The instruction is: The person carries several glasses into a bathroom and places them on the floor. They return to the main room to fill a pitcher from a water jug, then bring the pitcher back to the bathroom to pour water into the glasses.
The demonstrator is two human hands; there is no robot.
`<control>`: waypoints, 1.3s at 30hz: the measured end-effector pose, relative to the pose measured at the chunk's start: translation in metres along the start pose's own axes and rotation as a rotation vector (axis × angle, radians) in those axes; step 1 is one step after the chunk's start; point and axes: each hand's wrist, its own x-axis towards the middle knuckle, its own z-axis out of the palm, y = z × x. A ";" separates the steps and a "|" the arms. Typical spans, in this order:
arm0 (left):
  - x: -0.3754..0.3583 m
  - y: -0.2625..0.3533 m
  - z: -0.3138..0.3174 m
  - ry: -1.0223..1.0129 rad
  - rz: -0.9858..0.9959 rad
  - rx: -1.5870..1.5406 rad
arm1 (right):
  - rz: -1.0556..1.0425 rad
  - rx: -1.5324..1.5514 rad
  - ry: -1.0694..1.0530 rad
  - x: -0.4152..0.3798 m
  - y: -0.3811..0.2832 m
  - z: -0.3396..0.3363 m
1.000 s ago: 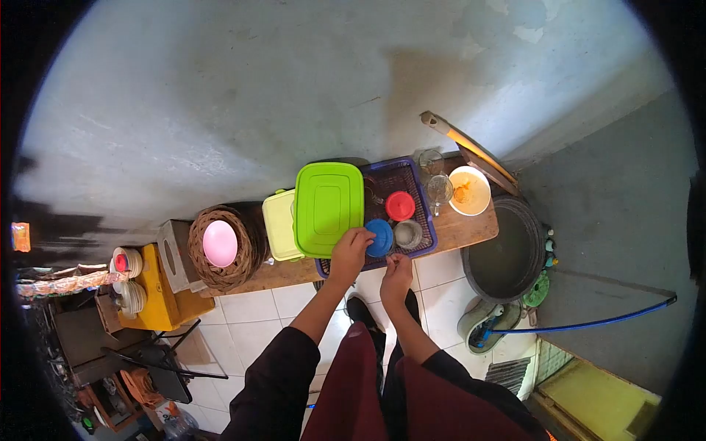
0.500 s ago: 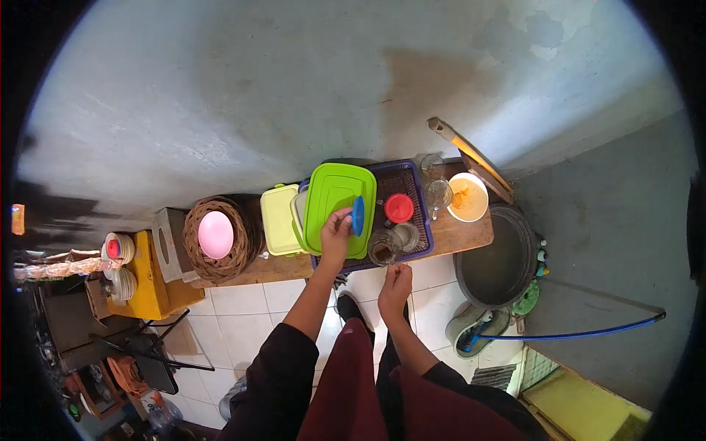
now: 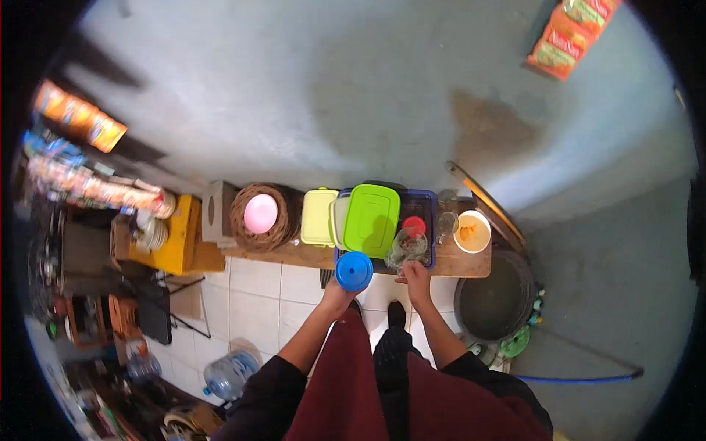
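My left hand holds a round blue lid up in front of the wooden bench. My right hand grips a clear glass jar at the front edge of the purple crate. Inside the crate lean a bright green container lid and a jar with a red lid.
A pale yellow-green box, a wicker basket holding a pink plate, and a white bowl also sit on the bench. A dark basin stands on the floor at right. A yellow stool with stacked dishes and a water bottle are at left.
My left hand pulled the blue lid out of the crate and toward me. My right hand rose to take hold of the glass jar. The camera view tilted and pulled back.
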 end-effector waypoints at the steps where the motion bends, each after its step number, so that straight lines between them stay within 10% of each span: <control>1: -0.013 0.005 0.004 -0.004 -0.017 0.013 | -0.006 -0.018 -0.042 -0.001 -0.020 0.000; 9: -0.118 0.038 0.040 -0.161 0.344 0.351 | -0.008 -0.018 -0.659 -0.043 -0.129 0.033; 19: -0.217 0.033 -0.021 0.005 0.617 -0.084 | -0.045 -0.106 -1.225 -0.116 -0.155 0.164; 33: -0.348 0.111 -0.215 0.108 0.831 -0.403 | -0.040 -0.254 -1.512 -0.240 -0.062 0.422; 35: -0.372 0.123 -0.247 0.421 0.948 0.072 | -0.116 -0.296 -1.520 -0.261 -0.052 0.462; 39: -0.399 0.149 -0.303 0.453 1.075 -0.066 | -0.223 -0.408 -1.502 -0.291 -0.033 0.531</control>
